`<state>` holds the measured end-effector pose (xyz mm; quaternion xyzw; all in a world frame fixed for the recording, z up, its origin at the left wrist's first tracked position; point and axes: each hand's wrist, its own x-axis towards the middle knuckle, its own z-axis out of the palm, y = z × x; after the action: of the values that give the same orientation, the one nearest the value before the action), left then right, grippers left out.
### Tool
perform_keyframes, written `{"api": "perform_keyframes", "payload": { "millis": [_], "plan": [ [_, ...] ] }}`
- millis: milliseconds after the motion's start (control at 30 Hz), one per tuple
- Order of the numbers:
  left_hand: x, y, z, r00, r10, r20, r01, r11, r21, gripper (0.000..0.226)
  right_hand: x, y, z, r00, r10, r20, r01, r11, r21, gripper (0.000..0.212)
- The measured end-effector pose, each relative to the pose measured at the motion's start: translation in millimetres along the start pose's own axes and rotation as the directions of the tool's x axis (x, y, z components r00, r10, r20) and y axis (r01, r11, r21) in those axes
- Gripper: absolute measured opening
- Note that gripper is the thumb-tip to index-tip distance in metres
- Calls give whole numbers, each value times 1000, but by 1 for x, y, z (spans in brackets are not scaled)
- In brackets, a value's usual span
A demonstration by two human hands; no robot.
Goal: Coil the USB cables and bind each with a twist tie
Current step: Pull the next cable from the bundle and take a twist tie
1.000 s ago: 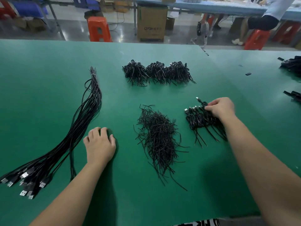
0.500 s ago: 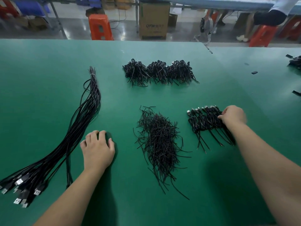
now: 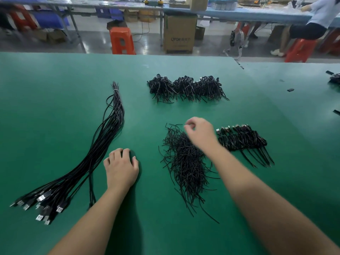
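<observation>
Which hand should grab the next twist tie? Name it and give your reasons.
Right. The right hand is already over the twist tie pile, fingers curled above it. The left hand rests on the table near the uncoiled cables.

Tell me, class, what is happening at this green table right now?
A person is coiling USB cables and tying them. The right hand hovers over the loose pile of twist ties, fingers curled, seemingly about to pick one. The left hand rests on the green table beside a long bundle of uncoiled cables. A row of coiled cables lies to the right, and a bigger heap of finished ones sits farther back.
</observation>
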<state>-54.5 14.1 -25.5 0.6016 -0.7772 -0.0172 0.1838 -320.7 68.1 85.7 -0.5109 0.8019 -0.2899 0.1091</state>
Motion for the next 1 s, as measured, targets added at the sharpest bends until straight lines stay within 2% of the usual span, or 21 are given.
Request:
{"api": "perform_keyframes", "payload": {
  "millis": [100, 200, 300, 433, 567, 633, 800, 933, 1000],
  "plan": [
    [-1, -1, -2, 1000, 3, 12, -2, 1000, -9, 30, -40, -40, 63, 988, -47, 145, 33, 994, 103, 21],
    [0, -3, -3, 1000, -9, 11, 9, 1000, -28, 28, -77, -59, 115, 970, -12, 241, -26, 988, 154, 28],
    [1, -6, -3, 1000, -22, 17, 23, 998, -66, 30, -101, -62, 138, 984, 9, 176, -41, 983, 179, 27],
    [3, -8, -9, 997, -36, 65, 42, 995, -93, 33, -115, -59, 143, 996, -68, 55, 58, 985, 161, 24],
    [17, -20, -25, 958, 109, 265, -138, 986, 93, 39, -116, -60, 144, 996, -79, 50, 72, 988, 135, 23],
    [29, -33, -44, 947, 61, 314, -113, 982, 151, 34, -116, -61, 144, 995, -88, 45, 82, 988, 127, 22],
    [35, -72, -81, 911, -190, 365, 55, 936, 349, 25, -117, -60, 145, 996, -81, 46, 74, 990, 123, 21],
    [29, -87, -87, 898, -208, 388, 55, 928, 369, 8, -117, -60, 145, 996, -74, 51, 68, 991, 119, 22],
    [27, -90, -84, 899, -184, 397, 53, 947, 317, 10, -117, -59, 145, 996, -75, 54, 68, 991, 119, 23]
  ]
}}
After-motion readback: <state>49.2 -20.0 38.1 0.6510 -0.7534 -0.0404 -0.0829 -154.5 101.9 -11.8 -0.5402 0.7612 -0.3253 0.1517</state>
